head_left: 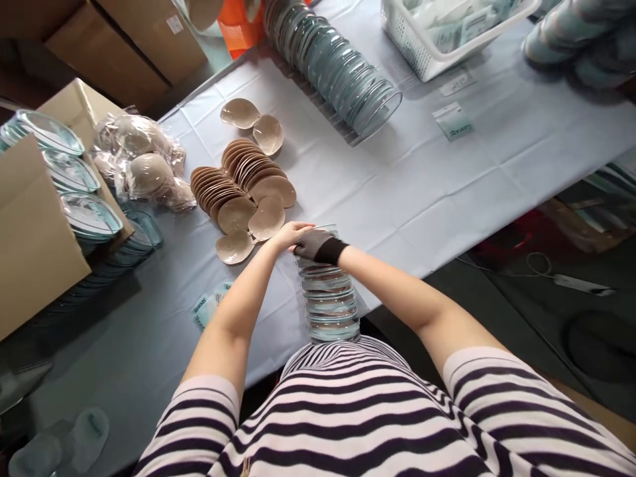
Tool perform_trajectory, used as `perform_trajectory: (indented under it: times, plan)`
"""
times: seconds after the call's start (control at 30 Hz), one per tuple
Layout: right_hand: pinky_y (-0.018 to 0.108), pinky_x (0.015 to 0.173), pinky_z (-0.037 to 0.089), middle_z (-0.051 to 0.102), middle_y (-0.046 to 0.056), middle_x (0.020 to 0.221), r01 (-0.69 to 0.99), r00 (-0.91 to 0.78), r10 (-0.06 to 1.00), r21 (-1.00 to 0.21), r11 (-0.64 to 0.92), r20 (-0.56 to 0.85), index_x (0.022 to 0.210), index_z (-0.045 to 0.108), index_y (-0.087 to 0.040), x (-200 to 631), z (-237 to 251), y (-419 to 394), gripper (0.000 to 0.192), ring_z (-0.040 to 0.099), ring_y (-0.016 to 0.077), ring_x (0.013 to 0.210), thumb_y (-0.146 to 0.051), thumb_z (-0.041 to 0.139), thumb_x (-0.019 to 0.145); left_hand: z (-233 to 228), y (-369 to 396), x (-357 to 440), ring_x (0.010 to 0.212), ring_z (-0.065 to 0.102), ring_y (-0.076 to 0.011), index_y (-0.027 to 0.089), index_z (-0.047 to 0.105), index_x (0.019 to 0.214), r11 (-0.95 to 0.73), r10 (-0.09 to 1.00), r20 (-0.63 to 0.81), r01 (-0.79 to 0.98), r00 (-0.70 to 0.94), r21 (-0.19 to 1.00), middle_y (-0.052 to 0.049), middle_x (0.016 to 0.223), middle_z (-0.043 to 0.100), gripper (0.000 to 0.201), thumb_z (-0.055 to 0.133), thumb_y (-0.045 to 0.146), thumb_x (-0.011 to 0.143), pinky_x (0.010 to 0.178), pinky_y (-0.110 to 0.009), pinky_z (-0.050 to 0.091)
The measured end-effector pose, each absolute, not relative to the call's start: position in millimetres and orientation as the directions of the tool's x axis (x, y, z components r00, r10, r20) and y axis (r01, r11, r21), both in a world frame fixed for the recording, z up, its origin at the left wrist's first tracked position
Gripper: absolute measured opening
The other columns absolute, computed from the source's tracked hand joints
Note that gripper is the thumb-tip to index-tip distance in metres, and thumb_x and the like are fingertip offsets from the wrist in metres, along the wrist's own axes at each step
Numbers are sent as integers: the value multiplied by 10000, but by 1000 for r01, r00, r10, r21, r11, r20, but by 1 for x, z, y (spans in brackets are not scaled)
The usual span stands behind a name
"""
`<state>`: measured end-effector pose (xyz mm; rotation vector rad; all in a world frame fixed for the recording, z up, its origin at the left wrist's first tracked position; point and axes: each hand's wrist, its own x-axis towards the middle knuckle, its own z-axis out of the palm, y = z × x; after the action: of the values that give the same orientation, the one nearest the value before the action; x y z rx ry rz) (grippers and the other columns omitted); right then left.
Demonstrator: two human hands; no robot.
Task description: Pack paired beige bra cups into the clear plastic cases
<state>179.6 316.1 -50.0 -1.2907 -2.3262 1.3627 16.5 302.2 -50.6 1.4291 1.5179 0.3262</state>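
My left hand [293,234], bare, has its fingers bent and pressed against my right hand; what lies in them is hidden. Over the far end of a row of nested clear plastic cases [330,299], my right hand [318,246] curls in a dark fingerless-looking glove, with a clear case edge showing just past it. This row runs from my striped shirt toward the table's middle. Left of my hands are beige stick-on bra cups [267,218], one pair loose beside a double row of stacked cups [256,169]. Another loose pair [239,113] lies farther back.
A long row of clear cases [342,73] lies at the back. Behind it stands a white basket [422,56] of packets. At left are bagged cups [149,169] and a carton [37,245] with more cases. Small printed packets [452,122] rest on the pale tablecloth [368,175].
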Motion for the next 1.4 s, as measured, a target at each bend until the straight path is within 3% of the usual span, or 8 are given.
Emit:
perform_trajectory:
  times: [0.13, 0.23, 0.4, 0.5, 0.7, 0.97, 1.2, 1.4]
  plan:
    - [255, 742, 512, 715, 88, 911, 689, -482, 722, -724, -39, -497, 1079, 693, -154, 265, -77, 325, 268, 636, 153, 765, -282, 512, 929, -69, 265, 31, 1087, 614, -237, 221, 687, 1161, 101, 994, -100, 759, -48, 643, -76, 1151, 692, 348, 465, 384, 948, 970, -355, 448]
    - [232, 634, 497, 692, 64, 868, 666, -518, 505, -696, -269, -691, 1155, 647, -172, 298, -104, 314, 306, 583, 118, 636, -219, 576, 862, -75, 259, 33, 1016, 620, -229, 232, 682, 1127, 76, 996, -79, 794, -35, 604, -70, 1085, 687, 318, 462, 385, 957, 902, -340, 459]
    - [199, 611, 463, 668, 52, 821, 653, -642, 448, -750, -106, -622, 986, 655, -156, 288, -125, 307, 158, 559, 111, 652, -235, 591, 866, -74, 265, 27, 1024, 614, -213, 232, 666, 1134, 47, 995, -101, 795, 18, 605, -61, 1084, 676, 317, 449, 392, 966, 882, -316, 453]
    - [198, 610, 472, 700, 68, 911, 641, -639, 399, -742, -196, -658, 1155, 629, -162, 284, -125, 315, 288, 585, 110, 659, -234, 573, 882, -73, 266, 27, 1039, 610, -208, 233, 664, 1126, 53, 994, -107, 803, 14, 594, -58, 1090, 675, 312, 450, 395, 967, 903, -311, 447]
    - [205, 791, 477, 747, 50, 954, 634, -595, 628, -773, -16, -501, 907, 730, -175, 291, -120, 312, 135, 668, 156, 891, -203, 630, 820, -69, 264, 29, 1058, 606, -204, 228, 662, 1122, 69, 993, -121, 795, 6, 603, -57, 1083, 673, 320, 444, 404, 967, 919, -299, 443]
    - [236, 780, 464, 749, 44, 999, 662, -555, 715, -746, 72, -424, 916, 719, -211, 294, -111, 285, 215, 676, 180, 917, -344, 551, 896, -66, 263, 33, 1038, 610, -201, 222, 664, 1103, 88, 993, -113, 792, -24, 604, -59, 1084, 675, 310, 451, 400, 965, 896, -291, 444]
    - [180, 607, 481, 718, 31, 797, 440, -436, 705, -816, -375, -560, 847, 665, -169, 286, -122, 277, 172, 649, 106, 634, -328, 599, 857, -65, 263, 34, 1034, 608, -206, 211, 667, 1094, 71, 996, -91, 791, -19, 608, -63, 1077, 674, 314, 453, 397, 960, 900, -297, 444]
    - [182, 546, 466, 696, 34, 710, 425, -530, 651, -835, -350, -543, 788, 675, -148, 284, -115, 280, 201, 596, 97, 557, -327, 617, 858, -66, 262, 34, 1044, 604, -208, 221, 667, 1090, 80, 995, -97, 807, -29, 585, -62, 1084, 673, 302, 447, 385, 964, 909, -300, 449]
